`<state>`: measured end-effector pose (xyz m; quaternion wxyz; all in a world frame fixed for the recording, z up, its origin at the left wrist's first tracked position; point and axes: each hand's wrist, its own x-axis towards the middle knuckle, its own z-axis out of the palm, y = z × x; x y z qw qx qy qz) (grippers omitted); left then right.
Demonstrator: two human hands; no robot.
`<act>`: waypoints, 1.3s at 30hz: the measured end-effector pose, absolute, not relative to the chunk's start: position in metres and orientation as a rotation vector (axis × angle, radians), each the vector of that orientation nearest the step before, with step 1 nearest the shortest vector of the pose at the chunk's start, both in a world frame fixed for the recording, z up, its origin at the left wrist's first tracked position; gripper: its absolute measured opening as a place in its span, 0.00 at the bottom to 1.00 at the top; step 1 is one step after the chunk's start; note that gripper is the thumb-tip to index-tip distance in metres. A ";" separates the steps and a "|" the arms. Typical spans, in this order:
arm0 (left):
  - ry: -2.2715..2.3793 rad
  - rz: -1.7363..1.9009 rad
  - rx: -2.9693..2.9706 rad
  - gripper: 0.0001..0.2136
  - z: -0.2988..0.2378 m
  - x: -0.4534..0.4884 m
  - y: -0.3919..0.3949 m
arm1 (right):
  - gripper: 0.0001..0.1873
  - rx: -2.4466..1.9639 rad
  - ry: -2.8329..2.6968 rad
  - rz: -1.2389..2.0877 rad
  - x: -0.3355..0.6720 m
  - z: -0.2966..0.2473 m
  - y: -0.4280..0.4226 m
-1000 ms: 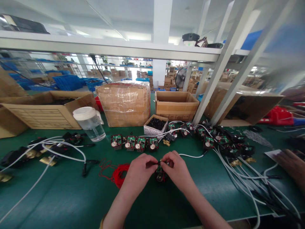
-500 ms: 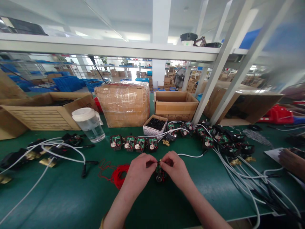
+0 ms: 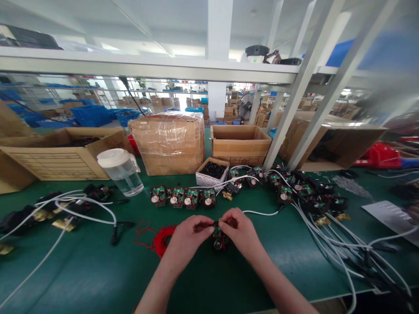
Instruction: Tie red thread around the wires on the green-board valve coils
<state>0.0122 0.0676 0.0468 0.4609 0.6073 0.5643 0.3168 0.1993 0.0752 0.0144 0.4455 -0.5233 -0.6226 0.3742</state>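
Between my hands on the green table is a small black motor unit with a green circuit board [image 3: 218, 241]. My left hand [image 3: 193, 235] is at its upper left edge, thumb and fingers closed around something too small to make out. On the other side, my right hand [image 3: 238, 229] pinches at the unit's top, its fingertips covering what they hold. A bundle of red wire [image 3: 161, 242] lies beside my left hand. Several similar circuit-board units [image 3: 190, 198] stand in a row beyond my hands.
A small box of black parts [image 3: 212, 171] stands behind the row, before a wrapped carton [image 3: 168, 144] and an open carton [image 3: 240, 144]. A water jar [image 3: 122, 174] is at left. White cables [image 3: 327, 237] and more units spread at right. Metal posts [image 3: 284, 91] rise there.
My left hand has shifted slightly down and left, its fingers a little more extended. My right hand stays at the unit. Another person's hand at far right has moved off the paper.
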 end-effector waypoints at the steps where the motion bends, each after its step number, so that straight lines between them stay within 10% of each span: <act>1: 1.404 0.788 1.490 0.13 0.047 0.014 0.067 | 0.03 -1.296 -1.543 0.922 0.199 0.014 0.075; 39: 1.409 0.998 1.446 0.10 0.024 0.018 0.063 | 0.04 -1.224 -1.641 0.926 0.214 0.018 0.070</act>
